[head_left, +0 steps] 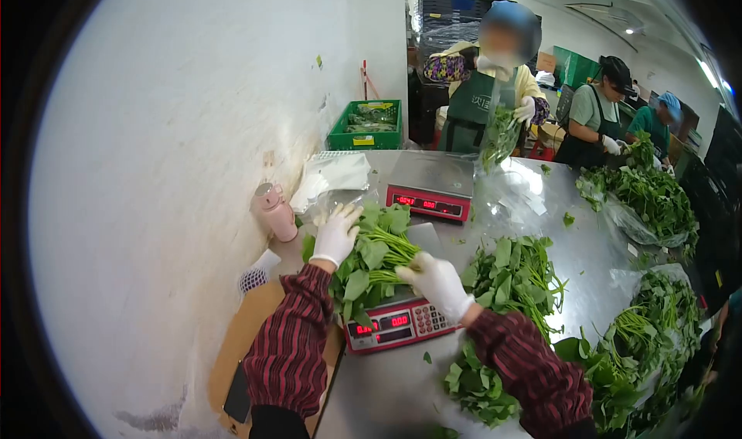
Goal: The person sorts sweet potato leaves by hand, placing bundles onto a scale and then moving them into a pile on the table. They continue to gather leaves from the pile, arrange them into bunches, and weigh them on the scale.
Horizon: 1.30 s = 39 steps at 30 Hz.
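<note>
A bunch of leafy greens (371,263) lies across a red-edged digital scale (402,324) with lit red digits. My left hand (338,236), in a white glove, rests at the leafy left side of the bunch, fingers stretched out. My white-gloved right hand (438,284) has its fingers closed around the stem ends on the right. Beside the right hand is a loose pile of the same greens (510,277). More leaves (481,389) lie under my right forearm. Behind my left hand are clear plastic bags (336,178).
A second scale (431,178) stands farther back on the metal table (402,400). A pink bottle (276,211) is by the wall, a phone (238,393) on cardboard. Greens heap (645,338) at right. A co-worker (495,91) opposite holds bagged greens; others work behind. A green crate (367,124) stands back left.
</note>
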Each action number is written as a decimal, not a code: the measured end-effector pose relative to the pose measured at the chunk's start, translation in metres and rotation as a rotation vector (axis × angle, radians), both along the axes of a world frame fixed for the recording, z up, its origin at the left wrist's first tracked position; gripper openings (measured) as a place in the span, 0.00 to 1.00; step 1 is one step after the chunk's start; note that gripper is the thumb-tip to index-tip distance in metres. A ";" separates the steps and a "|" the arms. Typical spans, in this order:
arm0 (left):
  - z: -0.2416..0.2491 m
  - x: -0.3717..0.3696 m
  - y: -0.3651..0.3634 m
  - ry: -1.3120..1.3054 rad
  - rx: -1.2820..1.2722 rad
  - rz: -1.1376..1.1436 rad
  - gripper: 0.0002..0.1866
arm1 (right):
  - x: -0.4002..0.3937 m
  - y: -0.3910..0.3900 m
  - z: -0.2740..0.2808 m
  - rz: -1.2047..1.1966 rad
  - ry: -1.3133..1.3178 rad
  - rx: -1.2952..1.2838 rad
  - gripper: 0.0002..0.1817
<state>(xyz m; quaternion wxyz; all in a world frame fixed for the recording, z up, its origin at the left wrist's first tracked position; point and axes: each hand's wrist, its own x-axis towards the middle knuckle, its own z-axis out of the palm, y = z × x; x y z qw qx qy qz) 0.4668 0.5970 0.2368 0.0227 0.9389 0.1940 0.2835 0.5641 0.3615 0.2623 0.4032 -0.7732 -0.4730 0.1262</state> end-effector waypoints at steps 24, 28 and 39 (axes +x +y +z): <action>-0.039 -0.012 0.006 -0.059 -0.094 -0.099 0.12 | 0.109 0.071 -0.056 -0.044 1.147 0.620 0.14; -0.051 -0.013 0.010 -0.058 -0.073 -0.074 0.12 | 0.169 0.036 -0.090 -0.220 1.221 0.971 0.09; -0.042 -0.015 0.008 -0.044 -0.101 -0.061 0.11 | 0.140 0.018 -0.055 -0.120 0.234 0.176 0.14</action>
